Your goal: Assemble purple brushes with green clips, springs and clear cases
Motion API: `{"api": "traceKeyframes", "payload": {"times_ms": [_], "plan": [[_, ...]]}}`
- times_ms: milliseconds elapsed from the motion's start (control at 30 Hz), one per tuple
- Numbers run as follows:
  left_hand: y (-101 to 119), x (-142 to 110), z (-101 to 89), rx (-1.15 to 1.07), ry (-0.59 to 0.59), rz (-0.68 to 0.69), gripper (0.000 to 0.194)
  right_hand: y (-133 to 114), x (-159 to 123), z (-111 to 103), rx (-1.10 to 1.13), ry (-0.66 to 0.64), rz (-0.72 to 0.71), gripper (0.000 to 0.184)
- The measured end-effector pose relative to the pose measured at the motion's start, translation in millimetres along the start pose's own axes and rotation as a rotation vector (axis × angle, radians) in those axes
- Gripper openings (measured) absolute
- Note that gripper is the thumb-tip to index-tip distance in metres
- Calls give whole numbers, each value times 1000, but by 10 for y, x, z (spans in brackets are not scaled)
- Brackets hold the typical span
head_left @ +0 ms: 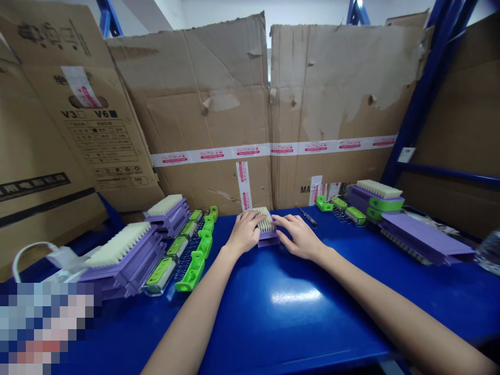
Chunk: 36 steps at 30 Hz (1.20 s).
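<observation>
A purple brush (266,223) with cream bristles facing up stands on the blue table in front of me, near the cardboard wall. My left hand (246,232) is closed on its left side, with fingers across the bristles. At its right edge is my right hand (299,235), its fingers spread and the fingertips at or touching the brush. Both hands hide part of the purple body. Just behind my right hand lies a dark slim tool (307,216), perhaps a knife or screwdriver.
Purple brush stacks (123,255) stand on the left, beside rows of green-topped clear parts (177,247) and bright green brackets (201,250). More purple brushes (375,200) and a purple housing (425,237) lie on the right. Cardboard sheets (211,114) close off the back.
</observation>
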<state>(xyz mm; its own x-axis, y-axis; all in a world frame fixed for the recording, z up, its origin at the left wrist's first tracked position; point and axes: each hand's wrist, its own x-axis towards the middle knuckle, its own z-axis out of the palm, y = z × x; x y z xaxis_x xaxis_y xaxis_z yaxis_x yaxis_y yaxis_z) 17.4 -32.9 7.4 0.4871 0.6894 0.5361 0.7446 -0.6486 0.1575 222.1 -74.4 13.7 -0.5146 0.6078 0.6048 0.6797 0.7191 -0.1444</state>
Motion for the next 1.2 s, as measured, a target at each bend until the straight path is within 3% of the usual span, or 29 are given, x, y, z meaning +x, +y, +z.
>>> {"api": "traceKeyframes", "payload": {"times_ms": [167, 467, 667, 800, 967, 1200], "plan": [[32, -14, -26, 60, 18, 9, 44, 20, 3, -34, -86, -33, 4, 43], [80, 6, -44, 313, 161, 39, 31, 247, -29, -41, -162, -27, 122, 46], [101, 23, 10, 410, 207, 59, 32, 582, -59, -231, -497, 68, 468, 43], [86, 23, 27, 378, 194, 74, 29, 850, -186, -420, -683, 59, 729, 37], [39, 26, 23, 304, 178, 136, 18, 1102, -341, -523, -719, -9, 937, 35], [0, 22, 21, 232, 192, 128, 16, 1198, -431, -553, -672, -28, 1086, 33]]}}
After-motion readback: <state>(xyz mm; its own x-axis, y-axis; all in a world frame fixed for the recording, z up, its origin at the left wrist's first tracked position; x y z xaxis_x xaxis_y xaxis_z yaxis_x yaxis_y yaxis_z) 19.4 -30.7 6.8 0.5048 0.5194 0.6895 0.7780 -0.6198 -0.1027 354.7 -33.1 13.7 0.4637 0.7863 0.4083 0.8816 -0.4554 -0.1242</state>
